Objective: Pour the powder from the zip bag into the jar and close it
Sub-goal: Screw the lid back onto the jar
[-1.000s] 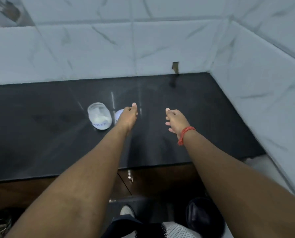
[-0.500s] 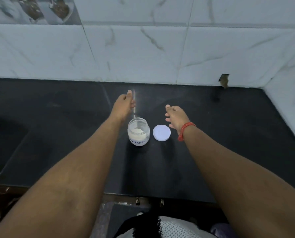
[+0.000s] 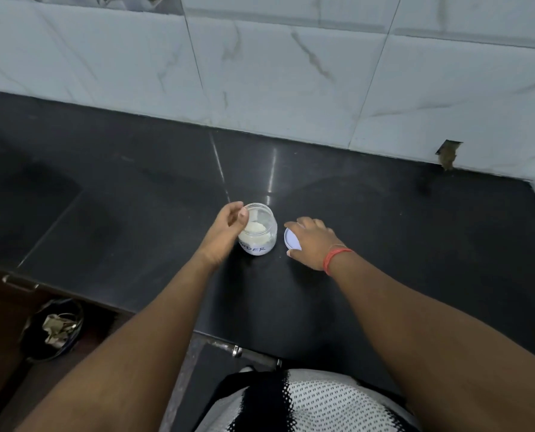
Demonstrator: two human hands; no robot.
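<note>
A small clear jar (image 3: 257,232) with white powder in it and a handwritten label stands open on the black counter (image 3: 384,232). My left hand (image 3: 224,236) curls against the jar's left side, thumb at the rim. Just right of the jar lies the round white lid (image 3: 291,240), flat on the counter. My right hand (image 3: 314,241), with a red thread at the wrist, covers most of the lid, with finger and thumb at its edges. No zip bag is in view.
White marble-tiled wall (image 3: 291,73) runs along the back and meets a side wall at the right. A chipped hole (image 3: 447,154) sits at the wall's base. Below the counter's front edge, a dark bin (image 3: 52,328) holds scraps, and there is a drawer handle (image 3: 255,353).
The view has swung and tilted down. My left hand came back from beyond the jar onto its side. My right hand dropped onto the lid.
</note>
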